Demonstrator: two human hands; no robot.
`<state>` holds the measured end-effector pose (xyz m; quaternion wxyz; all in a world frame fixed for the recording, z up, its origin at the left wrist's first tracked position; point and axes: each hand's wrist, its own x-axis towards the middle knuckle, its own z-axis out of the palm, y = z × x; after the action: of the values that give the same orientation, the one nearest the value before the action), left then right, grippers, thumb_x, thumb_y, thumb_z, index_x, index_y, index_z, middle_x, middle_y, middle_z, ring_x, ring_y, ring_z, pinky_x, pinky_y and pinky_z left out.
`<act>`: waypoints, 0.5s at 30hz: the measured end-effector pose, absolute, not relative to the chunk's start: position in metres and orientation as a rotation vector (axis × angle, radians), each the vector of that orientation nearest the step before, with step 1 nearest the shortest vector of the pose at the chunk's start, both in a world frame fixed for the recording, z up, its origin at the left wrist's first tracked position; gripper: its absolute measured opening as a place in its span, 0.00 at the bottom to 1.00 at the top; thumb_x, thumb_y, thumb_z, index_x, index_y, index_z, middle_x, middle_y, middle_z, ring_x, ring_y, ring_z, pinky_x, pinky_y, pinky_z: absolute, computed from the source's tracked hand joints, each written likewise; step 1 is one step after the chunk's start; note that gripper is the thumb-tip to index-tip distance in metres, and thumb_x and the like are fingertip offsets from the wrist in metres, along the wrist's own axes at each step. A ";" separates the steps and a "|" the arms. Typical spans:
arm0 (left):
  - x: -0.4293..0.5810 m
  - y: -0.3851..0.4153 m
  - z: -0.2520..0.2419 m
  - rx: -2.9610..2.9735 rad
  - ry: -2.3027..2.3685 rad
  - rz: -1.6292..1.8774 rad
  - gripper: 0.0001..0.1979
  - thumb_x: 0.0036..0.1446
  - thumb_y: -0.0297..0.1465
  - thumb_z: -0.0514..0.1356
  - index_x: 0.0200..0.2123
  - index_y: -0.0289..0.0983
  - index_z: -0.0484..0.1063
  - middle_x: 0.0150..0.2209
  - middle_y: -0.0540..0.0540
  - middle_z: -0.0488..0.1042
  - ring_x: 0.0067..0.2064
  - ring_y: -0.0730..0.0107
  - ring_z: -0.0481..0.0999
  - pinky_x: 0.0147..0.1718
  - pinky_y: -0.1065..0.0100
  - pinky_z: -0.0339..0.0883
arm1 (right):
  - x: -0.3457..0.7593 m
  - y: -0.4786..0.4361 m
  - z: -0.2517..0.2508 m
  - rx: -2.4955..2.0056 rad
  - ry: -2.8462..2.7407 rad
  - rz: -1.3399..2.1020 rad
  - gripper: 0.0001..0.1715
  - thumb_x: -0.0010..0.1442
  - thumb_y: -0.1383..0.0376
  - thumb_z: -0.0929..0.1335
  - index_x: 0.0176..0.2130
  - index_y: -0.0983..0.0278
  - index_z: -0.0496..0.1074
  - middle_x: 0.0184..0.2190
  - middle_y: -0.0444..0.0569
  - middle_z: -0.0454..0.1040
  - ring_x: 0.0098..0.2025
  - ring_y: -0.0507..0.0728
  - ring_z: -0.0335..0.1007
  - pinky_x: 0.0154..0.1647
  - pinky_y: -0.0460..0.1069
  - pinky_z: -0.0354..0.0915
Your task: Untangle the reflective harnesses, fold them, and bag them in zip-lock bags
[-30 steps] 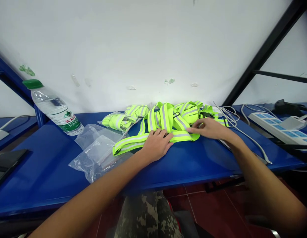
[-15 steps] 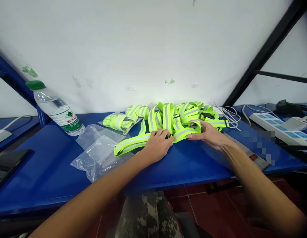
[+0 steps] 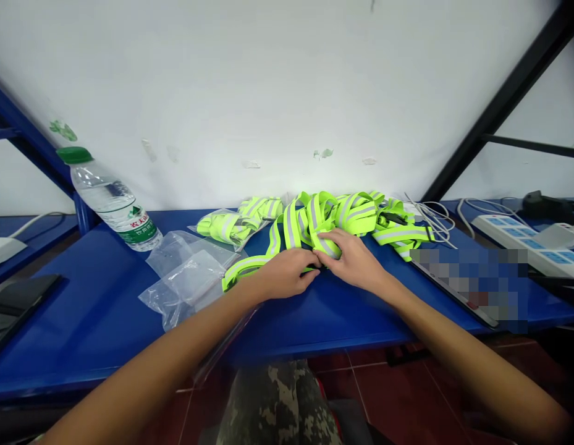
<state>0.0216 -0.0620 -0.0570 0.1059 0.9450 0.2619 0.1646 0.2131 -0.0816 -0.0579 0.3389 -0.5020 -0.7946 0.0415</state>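
Neon-yellow reflective straps with silver stripes lie looped on the blue table. My left hand is closed on the near part of the straps, by a dark piece mostly covered by the fingers. Close beside it, my right hand grips a folded strap between thumb and fingers, the two hands almost touching. One strap end runs out left behind my left forearm. More bundled straps with a black buckle lie to the right.
Packed yellow straps in clear bags lie behind an opened plastic bag. A water bottle leans at left near a dark phone. At right are a flat device, white cables and a power strip.
My right hand has moved left, close to my left hand, bringing the strap loop inward. The left strap end has drawn in slightly. The view has shifted a little.
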 end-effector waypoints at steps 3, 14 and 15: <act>0.020 -0.060 -0.054 2.616 1.009 0.731 0.06 0.58 0.33 0.59 0.35 0.37 0.68 0.35 0.46 0.74 0.38 0.64 0.74 0.38 0.63 0.66 | 0.207 -0.078 -0.055 -1.479 -2.039 0.137 0.20 0.58 0.57 0.69 0.48 0.63 0.72 0.42 0.54 0.78 0.46 0.65 0.74 0.47 0.56 0.67; 0.031 -0.070 -0.062 2.517 1.013 0.930 0.22 0.59 0.48 0.60 0.46 0.37 0.64 0.44 0.42 0.74 0.45 0.59 0.74 0.43 0.62 0.65 | 0.212 -0.084 -0.050 -1.329 -1.572 0.965 0.38 0.50 0.47 0.73 0.53 0.63 0.64 0.32 0.47 0.74 0.33 0.57 0.72 0.32 0.52 0.69; 0.031 -0.069 -0.062 2.467 1.033 0.942 0.17 0.62 0.44 0.57 0.45 0.38 0.65 0.42 0.44 0.75 0.42 0.62 0.74 0.41 0.64 0.64 | 0.213 -0.085 -0.052 -1.257 -1.562 1.005 0.42 0.52 0.47 0.73 0.57 0.63 0.60 0.35 0.48 0.75 0.36 0.58 0.74 0.35 0.53 0.71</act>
<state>0.0308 -0.0694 -0.0618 0.1524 0.8599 0.3600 0.3282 0.2133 -0.0854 -0.0518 0.4346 -0.5050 -0.6272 0.4035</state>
